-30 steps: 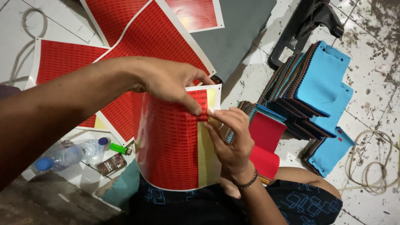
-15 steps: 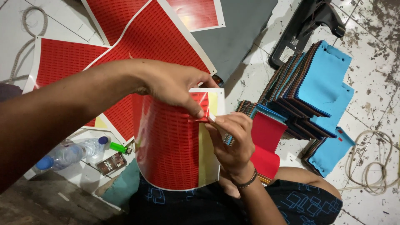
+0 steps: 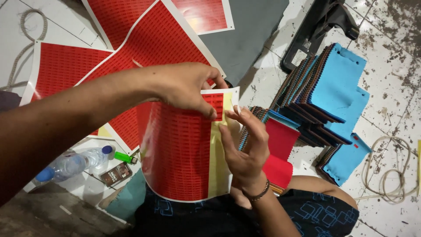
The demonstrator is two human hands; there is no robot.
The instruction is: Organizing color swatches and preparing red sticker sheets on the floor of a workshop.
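At centre frame the left hand (image 3: 184, 90) pinches the top edge of a curled red sticker sheet (image 3: 182, 153) held over the lap, while the right hand (image 3: 245, 145), fingers spread apart, rests against its yellow backing edge at three o'clock, blue fabric swatches (image 3: 335, 83) lying farther toward two o'clock.

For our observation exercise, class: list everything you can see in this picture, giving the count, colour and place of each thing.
Sticker sheet in hand: one, red with a yellow peeled strip, centre, curved over the lap.
Sticker sheets on floor: about three, red with white borders, upper left.
Grey sheet: one, top centre.
Fabric swatch stacks: several, blue tops with dark edges, right.
Red swatches: at least two, beside the right hand.
Black tool: one, top right.
Water bottle: one, clear with blue cap, lower left.
Lighter: one, green, by the bottle.
Small packet: one, dark, below the lighter.
Cords: pale, one far right, one top left.
Left hand: fingers pinching the sheet's top.
Right hand: open, touching the yellow strip.
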